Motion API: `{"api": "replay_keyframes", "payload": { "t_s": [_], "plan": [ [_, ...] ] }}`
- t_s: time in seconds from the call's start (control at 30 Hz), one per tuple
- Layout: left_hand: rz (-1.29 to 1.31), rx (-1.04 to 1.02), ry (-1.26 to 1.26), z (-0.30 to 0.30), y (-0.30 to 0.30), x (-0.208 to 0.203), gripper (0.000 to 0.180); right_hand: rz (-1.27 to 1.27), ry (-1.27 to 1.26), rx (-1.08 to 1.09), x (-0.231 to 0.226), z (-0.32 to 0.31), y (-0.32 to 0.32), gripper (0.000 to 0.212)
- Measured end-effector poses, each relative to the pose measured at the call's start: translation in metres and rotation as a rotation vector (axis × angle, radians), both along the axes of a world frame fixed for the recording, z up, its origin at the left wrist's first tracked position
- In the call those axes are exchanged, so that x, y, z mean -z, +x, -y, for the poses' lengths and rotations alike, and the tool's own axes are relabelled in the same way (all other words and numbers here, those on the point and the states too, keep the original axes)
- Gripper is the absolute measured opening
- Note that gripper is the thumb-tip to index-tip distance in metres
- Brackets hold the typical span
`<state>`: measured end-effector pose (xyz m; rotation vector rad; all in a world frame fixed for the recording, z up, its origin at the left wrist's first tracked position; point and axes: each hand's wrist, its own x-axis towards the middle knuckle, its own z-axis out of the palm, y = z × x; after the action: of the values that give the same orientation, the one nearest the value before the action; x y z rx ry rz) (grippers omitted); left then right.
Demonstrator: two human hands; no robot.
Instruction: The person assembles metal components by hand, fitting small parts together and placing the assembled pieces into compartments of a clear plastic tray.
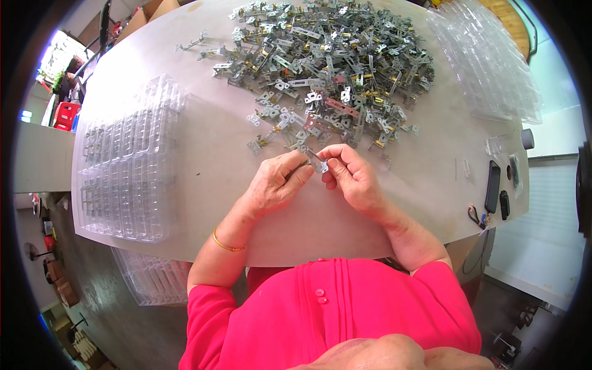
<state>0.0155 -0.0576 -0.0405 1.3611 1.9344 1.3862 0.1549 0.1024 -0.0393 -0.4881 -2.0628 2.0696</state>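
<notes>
Near the middle of the table, just in front of a big heap of small metal brackets (pixel 333 58), my two hands come together. Between my right hand's (pixel 356 182) thumb and forefinger is a small silvery metal bracket (pixel 324 166). My left hand (pixel 276 184) is closed, thumb against bent forefinger, at the other side of the same bracket. My fingers cover much of the part, so its full shape is hidden. Most heaped brackets are silvery, with some yellowish and reddish pieces among them.
Clear plastic compartment trays (pixel 126 166) lie at the left, some pockets holding metal parts. More clear trays (pixel 487 61) are stacked at the far right. A black phone (pixel 493 187) and a black fob (pixel 504 205) lie by the right edge. Other trays (pixel 151 277) sit below the table's left front edge.
</notes>
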Motion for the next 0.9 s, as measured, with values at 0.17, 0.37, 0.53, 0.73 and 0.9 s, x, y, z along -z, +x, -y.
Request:
{"api": "replay_keyframes", "payload": {
  "t_s": [0.17,0.37,0.53,0.73,0.9],
  "plan": [
    [-0.087,0.039,0.075,-0.004,0.004,0.003,0.012,-0.008,-0.309,-0.072,0.001,-0.007,0.001,0.018],
    [-0.189,0.102,0.092,-0.007,0.008,0.005,0.015,-0.055,-0.193,-0.163,0.015,-0.011,0.002,0.013],
    [-0.316,0.094,0.064,-0.006,0.012,0.004,0.016,-0.281,-0.153,-0.070,0.015,-0.005,-0.004,0.010],
    [-0.474,-0.151,0.162,-0.008,0.010,0.003,0.013,-0.242,-0.255,-0.032,0.007,-0.003,-0.002,0.013],
    [-0.575,-0.171,0.172,-0.008,0.014,0.006,0.020,-0.128,-0.215,-0.090,0.009,-0.009,0.000,0.015]
  ]
}}
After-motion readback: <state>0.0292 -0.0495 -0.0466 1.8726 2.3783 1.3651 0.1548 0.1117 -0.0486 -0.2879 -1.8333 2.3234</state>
